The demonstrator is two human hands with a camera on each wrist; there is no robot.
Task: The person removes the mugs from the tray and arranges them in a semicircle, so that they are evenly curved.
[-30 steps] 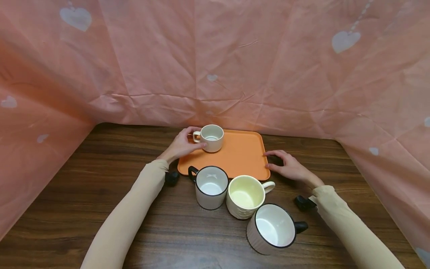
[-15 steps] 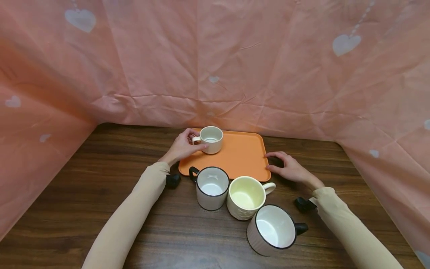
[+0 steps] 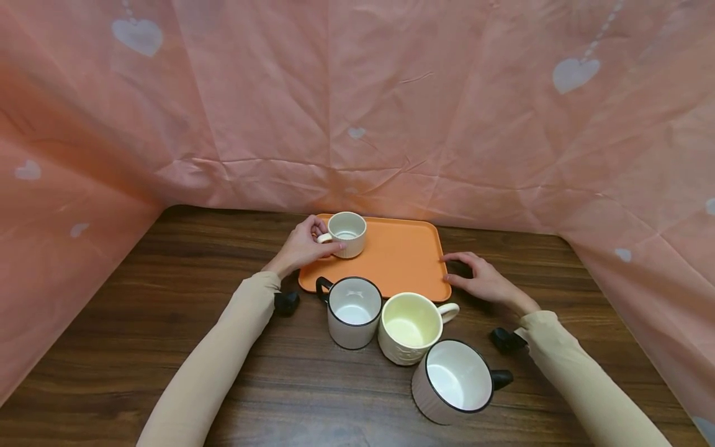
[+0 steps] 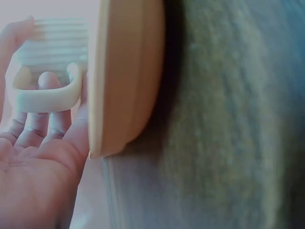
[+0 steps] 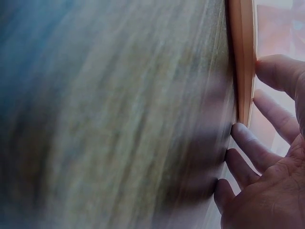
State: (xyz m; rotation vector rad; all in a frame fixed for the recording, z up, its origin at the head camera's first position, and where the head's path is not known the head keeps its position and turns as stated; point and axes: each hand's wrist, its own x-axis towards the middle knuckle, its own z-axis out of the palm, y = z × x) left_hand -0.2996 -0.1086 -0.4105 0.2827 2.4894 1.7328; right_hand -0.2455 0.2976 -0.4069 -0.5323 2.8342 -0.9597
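In the head view, my left hand [image 3: 301, 248] holds a small off-white ribbed mug [image 3: 355, 246] on the left part of an orange tray [image 3: 402, 261]. Its thumb lies on the mug's near side, with the other fingers partly hidden behind. The left wrist view shows the mug's handle [image 4: 47, 99] pointing toward the palm, fingers reaching past it. At the tray's right edge, my right hand [image 3: 483, 279] touches the rim with its fingertips. In the right wrist view, thumb and index finger meet the tray rim [image 5: 245, 71] while lower fingertips touch the table.
Three mugs stand in front of the tray: a white one with a black rim [image 3: 350, 332], a pale yellow one [image 3: 403, 349] and a larger black-rimmed ribbed one [image 3: 434, 394]. A pink curtain [image 3: 380, 93] encloses the wooden table [image 3: 268, 385] at the back and sides.
The small mug has shifted slightly left and toward me on the tray, moved by my left hand. My right hand stays at the tray's right edge.
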